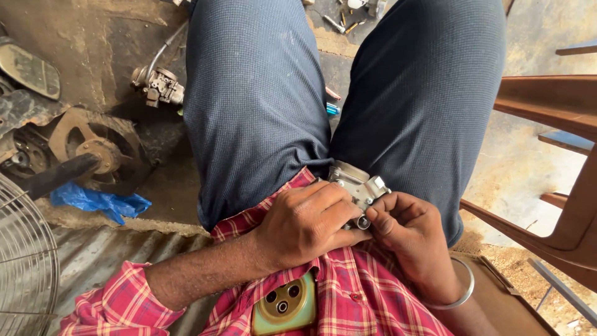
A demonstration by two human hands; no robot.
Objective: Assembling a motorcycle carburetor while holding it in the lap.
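Both hands clasp metal carburetor [357, 184] in lap: left hand [308, 224] wrapped over it, right hand [407, 230] pinching its lower edge (second carburetor [158, 85] on floor).

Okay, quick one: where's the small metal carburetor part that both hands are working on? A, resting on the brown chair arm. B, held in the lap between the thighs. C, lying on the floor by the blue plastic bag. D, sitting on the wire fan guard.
B: the left hand and right hand both grip the metal carburetor part in the lap, against the grey trousers.
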